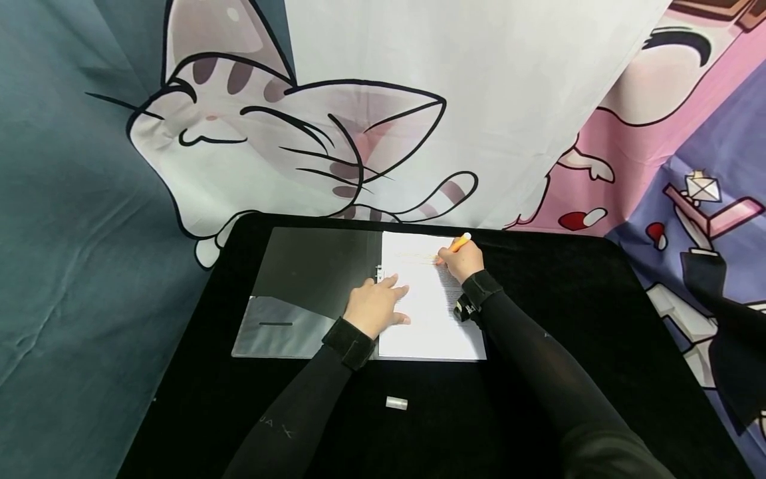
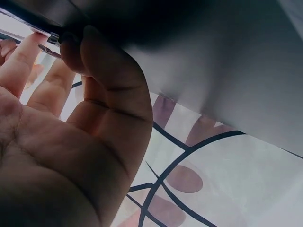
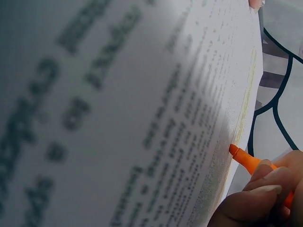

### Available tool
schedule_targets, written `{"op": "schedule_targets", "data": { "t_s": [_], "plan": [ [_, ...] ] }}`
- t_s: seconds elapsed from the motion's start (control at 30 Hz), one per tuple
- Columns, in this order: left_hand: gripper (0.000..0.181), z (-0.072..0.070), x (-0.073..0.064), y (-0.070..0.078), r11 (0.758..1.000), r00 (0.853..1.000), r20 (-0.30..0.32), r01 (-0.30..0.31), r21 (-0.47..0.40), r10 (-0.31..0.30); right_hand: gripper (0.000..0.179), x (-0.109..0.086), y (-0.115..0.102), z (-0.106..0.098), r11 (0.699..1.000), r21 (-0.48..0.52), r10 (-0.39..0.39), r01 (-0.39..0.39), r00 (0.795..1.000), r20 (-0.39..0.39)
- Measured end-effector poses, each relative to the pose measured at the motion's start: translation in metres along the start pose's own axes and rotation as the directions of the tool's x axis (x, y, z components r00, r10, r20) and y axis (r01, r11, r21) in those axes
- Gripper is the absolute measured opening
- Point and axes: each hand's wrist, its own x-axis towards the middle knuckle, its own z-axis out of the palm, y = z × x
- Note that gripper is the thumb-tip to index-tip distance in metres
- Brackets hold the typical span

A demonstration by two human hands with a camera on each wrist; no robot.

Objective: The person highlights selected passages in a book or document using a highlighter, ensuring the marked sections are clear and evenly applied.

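Note:
Printed white sheets (image 1: 427, 332) lie on the right side of an opened dark folder (image 1: 323, 266). My right hand (image 1: 463, 263) pinches an orange highlighter (image 3: 248, 161), its tip at the printed lines in the right wrist view. Yellow and orange marks (image 3: 250, 90) run along several of those lines. With fingers spread, my left hand (image 1: 374, 307) rests over the folder's spine and the left part of the page. Close to its fingertips is the folder's metal clip (image 1: 379, 273).
A small whitish cylinder (image 1: 397, 403) lies on the black-covered table (image 1: 556, 286), nearer to me than the folder. A translucent pocket (image 1: 281, 332) covers the folder's lower left. Behind the table hangs a cloth (image 1: 514, 100) with cartoon cats.

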Motion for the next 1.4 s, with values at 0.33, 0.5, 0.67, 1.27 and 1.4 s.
{"op": "schedule_targets", "data": {
  "t_s": [0.33, 0.5, 0.67, 1.27, 1.4],
  "plan": [
    [0.076, -0.003, -0.002, 0.000, 1.000, 1.000, 0.021, -0.002, -0.009, 0.003, 0.026, 0.001, 0.004, 0.000, 1.000, -0.013, 0.000, 0.000, 1.000, 0.005],
    [0.075, -0.001, -0.002, -0.001, 1.000, 1.000, 0.001, -0.012, -0.003, 0.012, 0.025, -0.004, -0.001, -0.002, 1.000, -0.017, 0.004, -0.004, 1.000, -0.009],
    [0.075, -0.005, -0.004, 0.001, 1.000, 1.000, 0.015, -0.011, -0.009, 0.011, 0.025, -0.008, -0.004, -0.005, 1.000, -0.019, 0.008, -0.008, 1.000, -0.017],
    [0.077, 0.011, 0.004, -0.007, 1.000, 0.999, -0.025, -0.025, -0.017, 0.025, 0.024, 0.000, 0.007, -0.008, 1.000, -0.013, 0.003, -0.003, 1.000, -0.011],
    [0.076, 0.005, 0.002, -0.004, 1.000, 1.000, -0.012, -0.020, -0.009, 0.020, 0.023, 0.002, 0.008, -0.009, 1.000, 0.004, 0.022, -0.022, 1.000, -0.008]
  ]
}}
